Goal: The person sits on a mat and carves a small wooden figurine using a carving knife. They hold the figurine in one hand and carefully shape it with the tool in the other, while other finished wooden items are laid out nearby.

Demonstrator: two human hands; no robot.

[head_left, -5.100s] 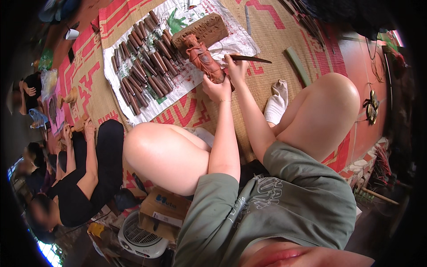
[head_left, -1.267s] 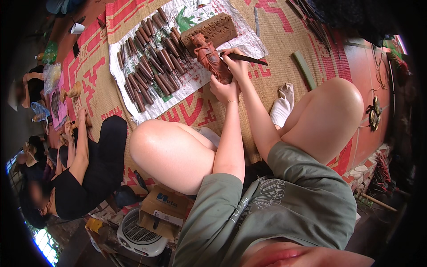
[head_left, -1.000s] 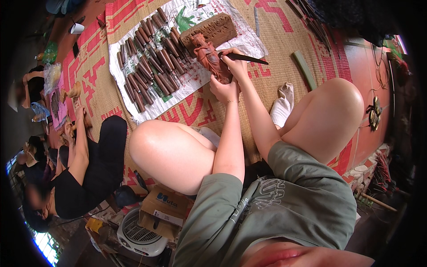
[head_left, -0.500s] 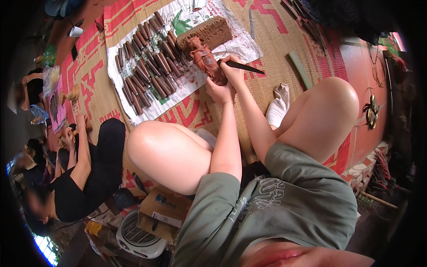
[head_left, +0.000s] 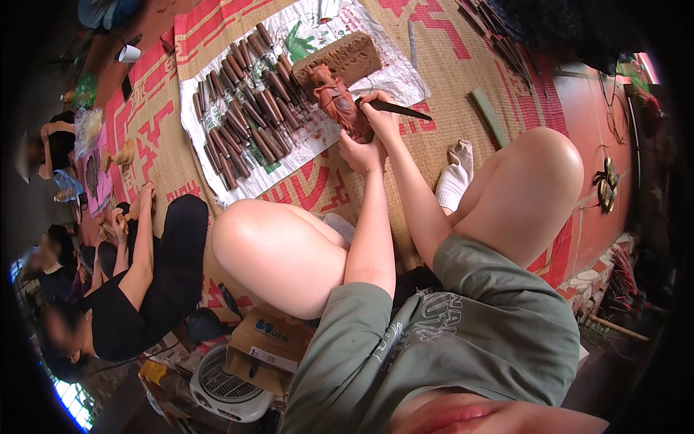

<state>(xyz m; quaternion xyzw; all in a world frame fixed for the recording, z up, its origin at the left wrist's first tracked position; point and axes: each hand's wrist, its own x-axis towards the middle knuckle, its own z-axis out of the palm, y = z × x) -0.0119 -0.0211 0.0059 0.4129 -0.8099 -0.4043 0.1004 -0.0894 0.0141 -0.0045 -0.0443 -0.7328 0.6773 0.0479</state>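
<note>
My left hand (head_left: 362, 154) is closed around the base of a reddish-brown carved figurine (head_left: 335, 100). The figurine lies tilted, its upper end against a rough brown block (head_left: 345, 60). Close beside it, my right hand (head_left: 381, 117) grips a slim dark carving tool (head_left: 406, 110), whose tapered tail points out to the right. Its working tip is hidden at the figurine's side. Left of the figurine, several wooden-handled carving tools (head_left: 249, 116) lie in rows on a white printed sheet (head_left: 296, 158).
Under everything spreads a red-and-tan woven mat (head_left: 441, 79). A greenish strip (head_left: 489, 118) lies to the right, and more long dark tools (head_left: 499, 40) at the far right. On the left sits another person (head_left: 148, 289) working with their hands. A cardboard box (head_left: 264, 343) and a white heater-like appliance (head_left: 228, 387) stand near.
The whole view has shifted slightly. Both hands keep their grips on the figurine and the tool, with hardly any visible movement. The other person's hands at left have moved a little.
</note>
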